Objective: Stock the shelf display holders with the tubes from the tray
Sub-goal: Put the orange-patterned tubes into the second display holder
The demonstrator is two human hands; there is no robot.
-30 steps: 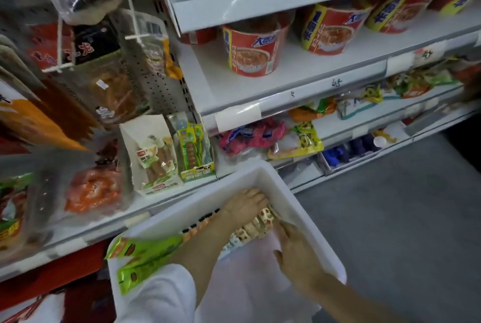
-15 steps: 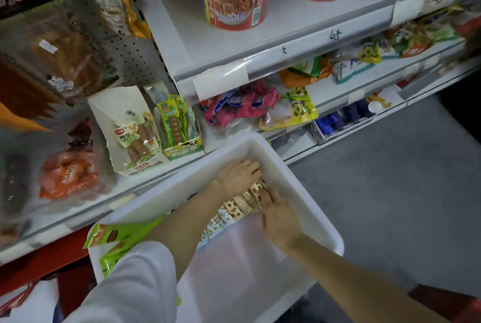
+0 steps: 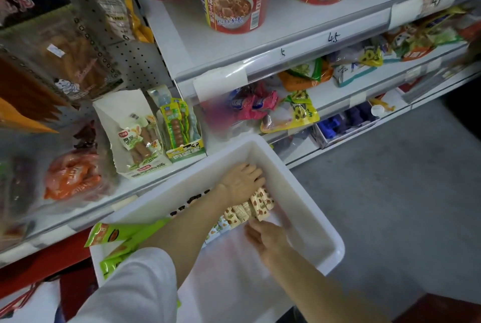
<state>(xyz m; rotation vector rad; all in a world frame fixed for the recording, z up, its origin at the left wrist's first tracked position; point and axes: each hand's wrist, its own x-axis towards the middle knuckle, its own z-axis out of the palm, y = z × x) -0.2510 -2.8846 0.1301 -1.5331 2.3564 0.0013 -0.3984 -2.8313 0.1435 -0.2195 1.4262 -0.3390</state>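
**Hands gather tubes in the tray**

Display holders (image 3: pixel 145 138) stand far left on the shelf. In the white tray (image 3: pixel 307 192) below them, a row of tubes (image 3: pixel 250 208) runs near-left to far-right. The left hand (image 3: pixel 240 182) lies flat on the row's far side, fingers fairly straight, gripping nothing. The right hand (image 3: pixel 268 238) is nearer; its fingertips touch the tube ends, and whether it grips any cannot be told.
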